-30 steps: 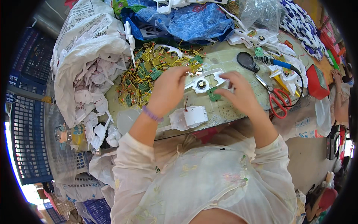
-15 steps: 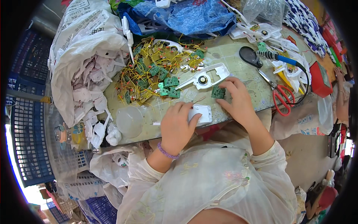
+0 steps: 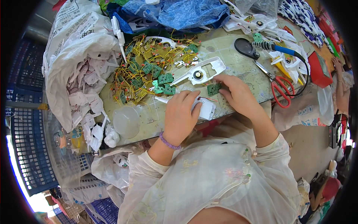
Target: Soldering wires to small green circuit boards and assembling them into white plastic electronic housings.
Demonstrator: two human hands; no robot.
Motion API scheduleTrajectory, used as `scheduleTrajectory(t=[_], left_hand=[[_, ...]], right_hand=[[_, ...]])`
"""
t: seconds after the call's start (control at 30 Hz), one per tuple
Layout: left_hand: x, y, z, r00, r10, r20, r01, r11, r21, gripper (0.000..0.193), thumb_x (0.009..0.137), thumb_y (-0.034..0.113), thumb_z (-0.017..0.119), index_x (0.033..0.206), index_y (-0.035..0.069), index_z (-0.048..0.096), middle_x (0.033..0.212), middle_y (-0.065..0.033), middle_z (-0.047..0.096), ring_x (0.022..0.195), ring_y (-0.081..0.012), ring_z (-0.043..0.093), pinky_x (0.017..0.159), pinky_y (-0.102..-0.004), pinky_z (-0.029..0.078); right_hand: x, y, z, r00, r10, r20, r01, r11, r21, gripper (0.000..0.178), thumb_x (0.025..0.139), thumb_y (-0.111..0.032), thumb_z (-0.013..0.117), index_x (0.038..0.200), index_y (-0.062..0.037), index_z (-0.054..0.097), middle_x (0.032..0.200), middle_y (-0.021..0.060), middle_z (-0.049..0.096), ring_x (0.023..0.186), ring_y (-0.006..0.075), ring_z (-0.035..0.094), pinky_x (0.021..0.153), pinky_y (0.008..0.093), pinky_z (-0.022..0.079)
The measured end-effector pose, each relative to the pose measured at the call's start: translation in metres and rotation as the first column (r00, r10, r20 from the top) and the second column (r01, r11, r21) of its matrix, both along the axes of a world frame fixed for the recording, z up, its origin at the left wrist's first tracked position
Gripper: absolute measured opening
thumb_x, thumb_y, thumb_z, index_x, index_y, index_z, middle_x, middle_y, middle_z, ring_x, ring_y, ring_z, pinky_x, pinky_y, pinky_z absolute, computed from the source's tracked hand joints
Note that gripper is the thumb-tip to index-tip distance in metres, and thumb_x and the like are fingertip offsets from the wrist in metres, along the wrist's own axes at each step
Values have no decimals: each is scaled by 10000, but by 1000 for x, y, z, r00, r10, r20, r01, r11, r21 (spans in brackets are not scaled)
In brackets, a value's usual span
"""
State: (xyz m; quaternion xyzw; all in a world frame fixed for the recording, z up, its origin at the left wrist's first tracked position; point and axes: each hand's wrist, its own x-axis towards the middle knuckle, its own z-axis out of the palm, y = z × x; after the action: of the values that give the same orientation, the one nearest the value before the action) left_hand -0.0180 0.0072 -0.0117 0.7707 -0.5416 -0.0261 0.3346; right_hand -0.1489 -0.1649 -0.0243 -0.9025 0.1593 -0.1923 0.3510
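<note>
My left hand (image 3: 181,114) is closed over a white plastic housing (image 3: 207,110) with a narrow handle, held at the near edge of the bench. A thin reddish wire shows at the top of that housing. Between the thumb and fingers of my right hand (image 3: 235,93) is a small green circuit board (image 3: 213,89), just above the housing. Beyond both hands lies an open white casing (image 3: 212,67) with a round speaker-like part in it. Several other green boards (image 3: 166,78) lie to its left, beside a heap of yellow-wired boards (image 3: 143,67).
A white sack (image 3: 80,48) spills white plastic parts at the left. Blue plastic sheeting (image 3: 179,15) lies at the back. On the right are red-handled scissors (image 3: 280,89), a soldering iron (image 3: 285,50), a black round item (image 3: 244,46) and a red box (image 3: 320,70). A translucent round lid (image 3: 126,122) lies near left.
The white housing has turned and moved slightly right under my left hand, its handle now pointing up-left. My right hand and the circuit board have shifted slightly left in the picture.
</note>
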Motion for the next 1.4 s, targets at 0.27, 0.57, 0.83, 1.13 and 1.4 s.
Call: scheduleTrajectory(t=[0.27, 0.57, 0.83, 1.13, 1.4], left_hand=[[1, -2, 1, 1000, 5, -6, -5, 1000, -14, 293, 782, 108, 679, 1066, 46, 645, 964, -123, 617, 876, -323, 574, 777, -398, 459], [4, -13, 1, 985, -168, 31, 170, 982, -79, 285, 749, 14, 663, 1028, 76, 665, 1030, -80, 652, 853, -290, 579, 745, -369, 468], [9, -18, -2, 977, -212, 6, 212, 974, -83, 177, 734, 79, 704, 910, 94, 700, 874, -20, 670, 807, -246, 581, 695, -350, 477], [9, -20, -4, 943, -28, -331, -17, 991, -132, 102, 764, 112, 715, 854, 68, 696, 781, -65, 663, 717, -248, 580, 676, -332, 450], [8, -22, -4, 967, -41, -250, 10, 992, -126, 83, 760, 105, 707, 829, 60, 698, 757, -59, 640, 723, -239, 557, 692, -343, 426]], right_hand=[[-12, 12, 0, 965, -120, 233, 162, 972, -169, 250, 754, -39, 666, 992, -50, 592, 927, 107, 608, 888, 328, 560, 793, 417, 445], [-21, 34, 6, 984, -72, 163, 74, 997, -6, 167, 733, -111, 719, 855, -43, 628, 856, 93, 618, 847, 306, 562, 737, 394, 439], [-17, 35, -3, 972, -58, 227, 50, 998, 40, 115, 740, -70, 703, 837, -51, 643, 858, 79, 626, 845, 285, 568, 739, 386, 447], [-13, 34, 4, 960, 53, 276, -82, 992, 98, 125, 764, -123, 704, 830, -41, 638, 832, 82, 628, 828, 296, 575, 734, 381, 458], [2, 23, -6, 969, -226, 97, 243, 942, -233, 313, 736, -200, 730, 989, -58, 613, 927, 96, 612, 877, 300, 552, 754, 404, 434]])
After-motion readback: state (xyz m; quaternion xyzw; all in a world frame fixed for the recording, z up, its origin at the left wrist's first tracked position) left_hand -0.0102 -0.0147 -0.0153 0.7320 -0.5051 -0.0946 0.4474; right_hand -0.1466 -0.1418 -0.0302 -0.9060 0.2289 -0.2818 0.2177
